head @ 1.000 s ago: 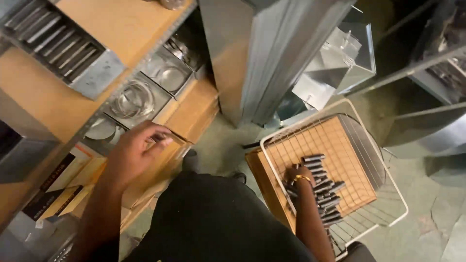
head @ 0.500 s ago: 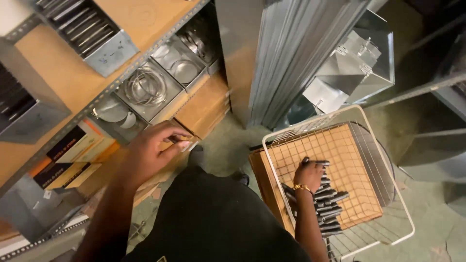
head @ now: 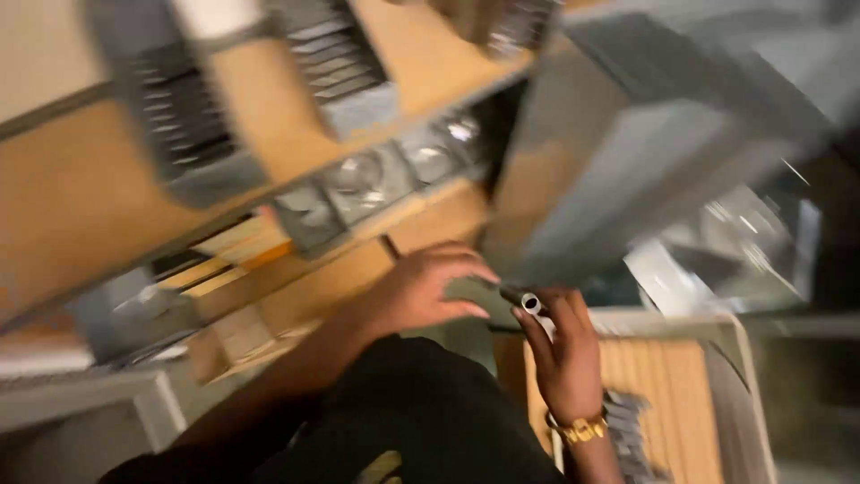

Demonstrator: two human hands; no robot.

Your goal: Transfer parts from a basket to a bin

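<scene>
Right hand (head: pixel 566 358) at centre, about five o'clock in the frame, fingers curled shut around a short grey metal tube (head: pixel 527 300). Open end of the tube facing up and left, poking out above the fingertips; gripped near one end, likely so the rest can be passed or slotted. Gold bracelet (head: pixel 580 430) on the wrist, at six o'clock from the hand.

Left hand (head: pixel 421 291) just beside it at nine o'clock, palm down, fingers spread and half bent, tips almost at the tube. Cannot tell whether touching the tube or holding anything; blurred. Seemingly placed to meet or steady the tube.

Below both hands, dark trousers (head: pixel 403 421) of the person, seen from above.

At four o'clock from the right hand, a wire basket (head: pixel 748 376) lined with a wooden board (head: pixel 663 394). More grey tubes (head: pixel 627 430) lying loose in a heap on the board beside the wrist, kept within easy reach; count unclear from blur, several at least.

At ten to twelve o'clock, wooden shelves (head: pixel 81 206). Row of shiny metal trays (head: pixel 358 184) along the shelf edge, three or so made out. Two grey ribbed metal boxes (head: pixel 345 63) on the upper shelf.

At one to two o'clock, large grey sheet-metal ducts (head: pixel 645 152) leaning upright, number not clear.

One tube in hand; two hands in view.
</scene>
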